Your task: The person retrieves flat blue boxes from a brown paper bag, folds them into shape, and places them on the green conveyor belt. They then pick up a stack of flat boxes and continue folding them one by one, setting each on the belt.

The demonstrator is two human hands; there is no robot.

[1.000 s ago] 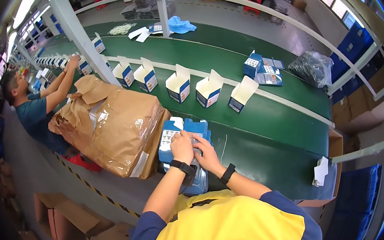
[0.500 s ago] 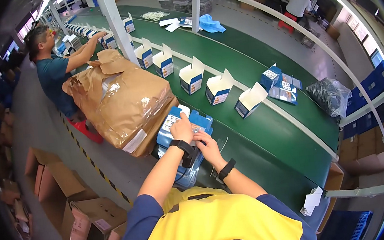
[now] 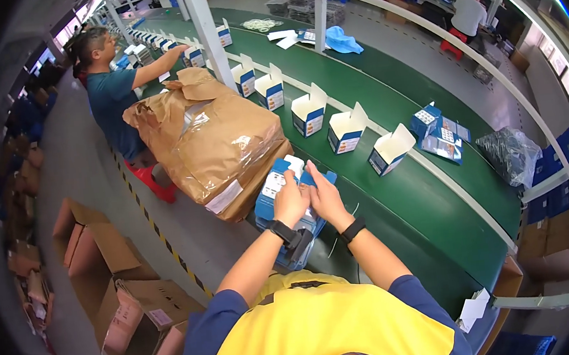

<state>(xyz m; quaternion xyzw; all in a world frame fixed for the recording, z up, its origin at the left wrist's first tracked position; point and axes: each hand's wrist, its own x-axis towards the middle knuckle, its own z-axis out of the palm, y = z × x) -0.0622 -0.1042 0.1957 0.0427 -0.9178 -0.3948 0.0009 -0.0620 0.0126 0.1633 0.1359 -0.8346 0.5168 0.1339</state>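
Observation:
Both hands are over a blue-and-white unfolded carton [image 3: 272, 183], which lies on a stack of flat blue cartons [image 3: 294, 256] close in front of me. My left hand [image 3: 291, 201] is closed on the carton's middle, its fingertips partly hidden. My right hand [image 3: 328, 199] rests against the carton's right side, with its fingers stretched out away from me. The two hands touch or nearly touch at the thumbs. Beyond them, several open-topped blue-and-white boxes [image 3: 347, 130] stand in a row on the green conveyor belt [image 3: 430, 198], their white lids raised.
A big parcel in torn brown paper [image 3: 219, 142] stands left of the cartons. Past it, a person in a teal shirt [image 3: 113, 101] reaches toward the box row. Flattened blue cartons [image 3: 442, 142] and a dark plastic bag [image 3: 512, 155] lie right. Cardboard boxes [image 3: 131, 295] sit lower left.
The whole view has shifted, so things appear further right. My right hand's fingers, bent over the carton before, are now straightened and point away from me. My left hand stays on the carton.

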